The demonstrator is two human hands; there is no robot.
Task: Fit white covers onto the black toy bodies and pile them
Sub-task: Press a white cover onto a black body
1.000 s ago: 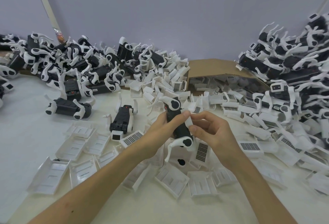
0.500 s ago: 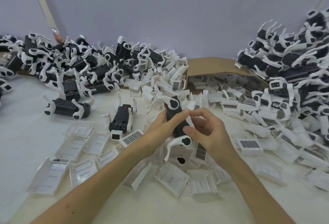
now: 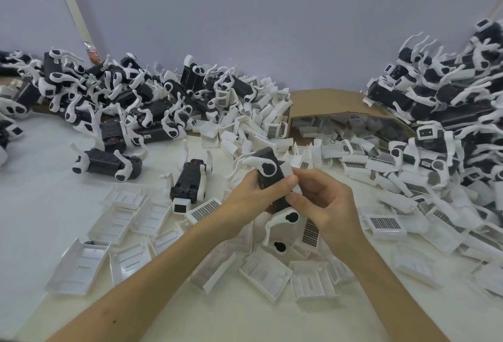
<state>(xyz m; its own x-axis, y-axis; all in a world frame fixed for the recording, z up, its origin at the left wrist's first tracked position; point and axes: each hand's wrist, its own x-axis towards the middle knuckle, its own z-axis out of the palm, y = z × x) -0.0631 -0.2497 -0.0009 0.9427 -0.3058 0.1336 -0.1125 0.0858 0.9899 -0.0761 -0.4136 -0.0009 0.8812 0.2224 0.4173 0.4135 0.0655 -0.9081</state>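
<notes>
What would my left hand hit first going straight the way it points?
Your left hand, gripping the black toy body, would probably meet the loose white covers before the cardboard box; depth is unclear.

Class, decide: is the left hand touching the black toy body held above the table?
Touching. The head view shows the left hand wrapped round the black toy body, thumb lying across its side.
</notes>
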